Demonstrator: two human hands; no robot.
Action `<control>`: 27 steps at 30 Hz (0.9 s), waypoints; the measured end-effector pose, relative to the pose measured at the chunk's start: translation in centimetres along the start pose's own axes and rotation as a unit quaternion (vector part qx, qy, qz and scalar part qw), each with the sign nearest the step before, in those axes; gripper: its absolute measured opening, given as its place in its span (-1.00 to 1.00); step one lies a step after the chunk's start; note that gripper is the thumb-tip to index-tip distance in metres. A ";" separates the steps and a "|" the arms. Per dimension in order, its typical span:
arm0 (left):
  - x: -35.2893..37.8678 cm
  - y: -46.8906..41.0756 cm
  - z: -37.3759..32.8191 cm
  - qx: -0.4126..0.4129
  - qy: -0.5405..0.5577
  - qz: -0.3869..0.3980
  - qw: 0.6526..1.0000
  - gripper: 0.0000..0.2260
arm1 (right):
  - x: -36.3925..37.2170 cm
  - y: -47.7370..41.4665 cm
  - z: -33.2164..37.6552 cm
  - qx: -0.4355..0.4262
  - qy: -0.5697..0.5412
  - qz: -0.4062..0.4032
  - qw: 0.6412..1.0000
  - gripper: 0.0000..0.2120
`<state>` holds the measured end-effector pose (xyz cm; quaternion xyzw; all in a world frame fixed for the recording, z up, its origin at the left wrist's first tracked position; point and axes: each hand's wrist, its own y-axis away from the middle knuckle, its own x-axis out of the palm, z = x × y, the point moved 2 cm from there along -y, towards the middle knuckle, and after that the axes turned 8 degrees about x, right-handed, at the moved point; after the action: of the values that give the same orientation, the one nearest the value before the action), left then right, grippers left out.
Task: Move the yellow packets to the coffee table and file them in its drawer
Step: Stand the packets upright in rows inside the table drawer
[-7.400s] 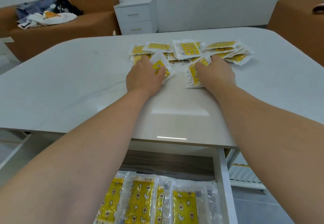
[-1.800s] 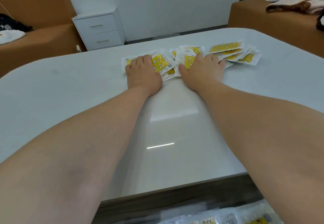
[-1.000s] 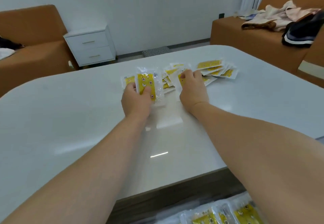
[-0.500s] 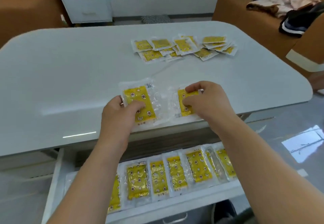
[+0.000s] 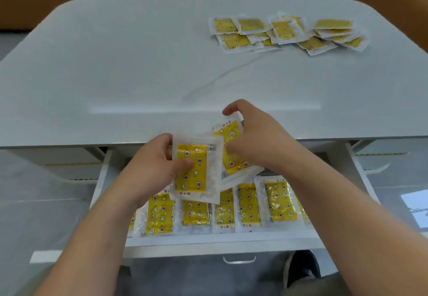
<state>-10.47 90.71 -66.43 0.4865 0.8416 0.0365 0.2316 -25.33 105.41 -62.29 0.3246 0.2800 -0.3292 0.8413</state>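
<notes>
With left hand (image 5: 151,171) pinching one yellow packet (image 5: 193,175) and right hand (image 5: 258,141) fingers curled round the other packet (image 5: 229,131), lay both flat at 6 o'clock in the drawer (image 5: 208,243), next to the row (image 5: 249,203)

No text legible anywhere. My left hand (image 5: 152,170) holds packet (image 5: 196,173): small dark print on white strip under yellow panel, too blurred to read. My right hand (image 5: 257,140) holds second packet (image 5: 231,133): few small marks near top edge, unreadable. On drawer packets (image 5: 278,203): tiny print along bottom strips, unreadable. On pile (image 5: 284,32) on worktop (image 5: 139,64): print too small and blurred.
</notes>
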 end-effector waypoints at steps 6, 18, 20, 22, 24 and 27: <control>-2.3 0.9 3.4 -0.040 -0.070 0.020 0.997 -0.70 | 3.3 0.1 1.8 -0.020 0.047 0.078 0.996 -0.58; -6.4 -1.0 7.6 -0.021 -0.353 0.045 0.934 -0.45 | 9.9 -0.8 2.4 -0.053 0.129 0.132 0.981 -0.61; -6.5 -1.1 8.4 -0.028 -0.376 0.072 0.923 -0.44 | 10.7 -1.0 2.4 -0.047 0.122 0.149 0.980 -0.58; -6.6 -1.2 9.0 -0.037 -0.390 0.088 0.916 -0.45 | 11.4 -1.2 2.2 -0.038 0.105 0.165 0.980 -0.56; -6.7 -1.0 9.8 -0.032 -0.432 0.095 0.896 -0.47 | 12.1 -1.5 2.0 -0.035 0.082 0.173 0.981 -0.53; -7.0 -0.7 11.0 0.017 -0.518 0.099 0.850 -0.52 | 13.1 -1.8 2.0 -0.050 0.073 0.180 0.980 -0.52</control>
<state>-3.42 82.70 -73.89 0.5198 0.5477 -0.2125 0.6202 -17.98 98.04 -70.66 0.3504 0.2940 -0.1330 0.8793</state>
